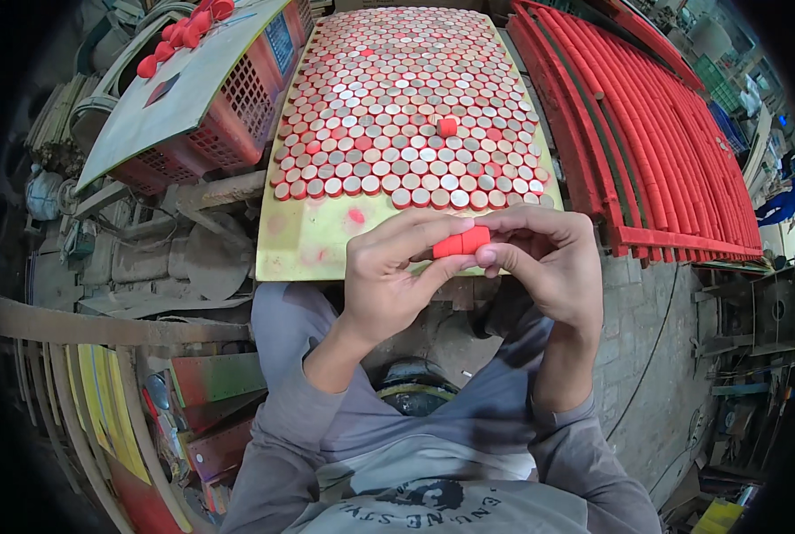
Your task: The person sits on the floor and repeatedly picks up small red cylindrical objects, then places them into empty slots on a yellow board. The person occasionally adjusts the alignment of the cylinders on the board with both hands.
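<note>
Between my fingertips, just past the near edge of the pale yellow board point(304, 238), is a short row of red round pieces point(461, 242) lying on its side. My left hand point(384, 267) pinches its left part, fingers above and thumb below. My right hand point(553, 267) closes on its right end with thumb and fingertips. Beyond both hands, many short round pieces point(397, 116) with red sides and pale or silvery tops stand packed in rows on the board. One red piece point(448, 127) lies on top of them.
Right of the board, a red rack point(682, 238) carries long red rods of joined pieces point(646, 116). At left, a pale panel point(188, 102) rests on a red crate point(246, 102), with several red round things point(184, 34) on it. A wooden rail point(121, 320) runs at my left.
</note>
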Available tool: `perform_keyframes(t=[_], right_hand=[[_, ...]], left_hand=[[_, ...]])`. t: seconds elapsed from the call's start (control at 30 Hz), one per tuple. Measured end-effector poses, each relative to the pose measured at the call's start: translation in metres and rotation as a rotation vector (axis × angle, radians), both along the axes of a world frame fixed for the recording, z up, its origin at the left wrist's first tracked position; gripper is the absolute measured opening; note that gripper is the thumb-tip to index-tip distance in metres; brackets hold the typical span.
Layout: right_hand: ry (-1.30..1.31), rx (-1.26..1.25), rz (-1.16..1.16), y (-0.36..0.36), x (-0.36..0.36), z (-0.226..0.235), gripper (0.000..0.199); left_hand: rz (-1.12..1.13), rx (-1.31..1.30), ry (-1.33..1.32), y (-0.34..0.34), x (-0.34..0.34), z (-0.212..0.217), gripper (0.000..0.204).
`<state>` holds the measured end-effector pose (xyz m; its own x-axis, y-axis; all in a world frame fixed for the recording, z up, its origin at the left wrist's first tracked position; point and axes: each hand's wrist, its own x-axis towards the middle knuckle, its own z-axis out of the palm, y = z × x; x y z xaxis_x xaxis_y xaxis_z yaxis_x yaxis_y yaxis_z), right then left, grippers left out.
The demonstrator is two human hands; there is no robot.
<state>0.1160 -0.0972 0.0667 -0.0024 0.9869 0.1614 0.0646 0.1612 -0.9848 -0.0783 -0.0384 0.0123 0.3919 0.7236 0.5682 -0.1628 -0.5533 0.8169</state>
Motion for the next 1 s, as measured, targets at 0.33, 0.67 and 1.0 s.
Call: perform_keyframes(t=[0.33, 0.67, 1.0], right_hand=[[0.09, 0.01, 0.051, -0.019, -0.001, 0.01, 0.029], [-0.074, 0.117, -0.029, -0.026, -0.014, 0.062, 0.037], [-0.052, 0.145, 0.161, -0.038, -0.026, 0.122, 0.024]], left_hand=[[-0.002, 0.069, 0.0, -0.014, -0.002, 0.023, 0.034], [0.238, 0.357, 0.028, -0.026, -0.003, 0.081, 0.04], [0.046, 0.151, -0.032, -0.047, -0.037, 0.118, 0.041]])
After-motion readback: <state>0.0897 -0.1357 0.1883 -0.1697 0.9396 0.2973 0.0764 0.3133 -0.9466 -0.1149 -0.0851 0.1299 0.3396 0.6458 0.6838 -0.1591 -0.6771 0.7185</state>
